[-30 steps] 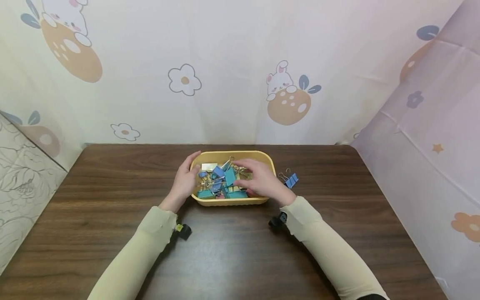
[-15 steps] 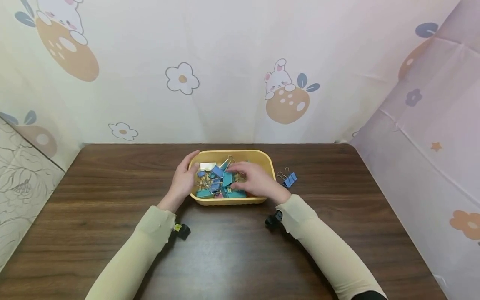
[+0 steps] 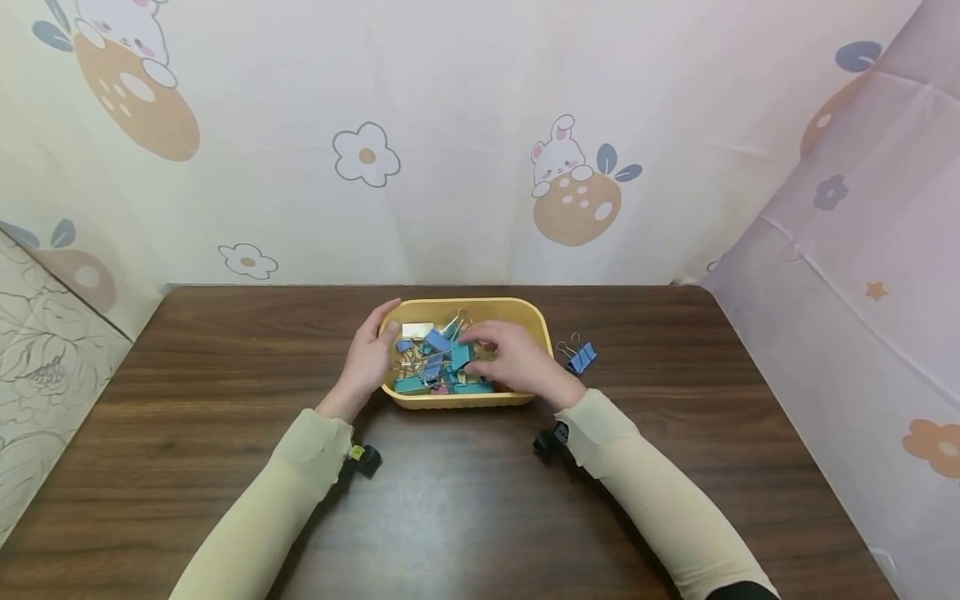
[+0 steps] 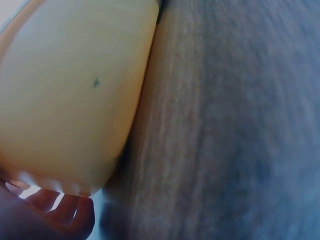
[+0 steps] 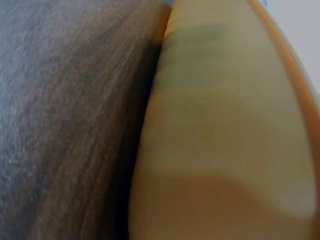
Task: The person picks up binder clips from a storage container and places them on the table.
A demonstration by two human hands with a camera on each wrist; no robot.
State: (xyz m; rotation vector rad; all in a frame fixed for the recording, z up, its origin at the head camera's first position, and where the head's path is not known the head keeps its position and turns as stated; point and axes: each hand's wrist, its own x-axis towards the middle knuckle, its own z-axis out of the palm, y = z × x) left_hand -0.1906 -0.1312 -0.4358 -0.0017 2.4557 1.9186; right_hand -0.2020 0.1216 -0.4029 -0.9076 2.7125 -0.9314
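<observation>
A yellow plastic basket (image 3: pixel 517 310) stands near the table's back edge, filled with teal, blue, gold and white binder clips. My left hand (image 3: pixel 366 360) holds its left end, thumb over the rim; in the left wrist view its fingers (image 4: pixel 80 218) curl against the basket's outer wall (image 4: pixel 75 100). My right hand (image 3: pixel 513 358) reaches over the front rim from the right. Its thumb and forefinger pinch a teal binder clip (image 3: pixel 461 357) on the pile. In the right wrist view only the basket's side (image 5: pixel 220 125) and the table show; that hand is out of sight.
One blue binder clip (image 3: pixel 581 358) lies on the table just right of the basket. The brown wooden table (image 3: pixel 450 517) runs back to a patterned cloth (image 3: pixel 450 217). Another cloth (image 3: pixel 847 275) hangs along the right side.
My right hand has moved slightly left, its thumb and forefinger closing in on the teal binder clip. My left hand keeps its hold, and the basket stays in place.
</observation>
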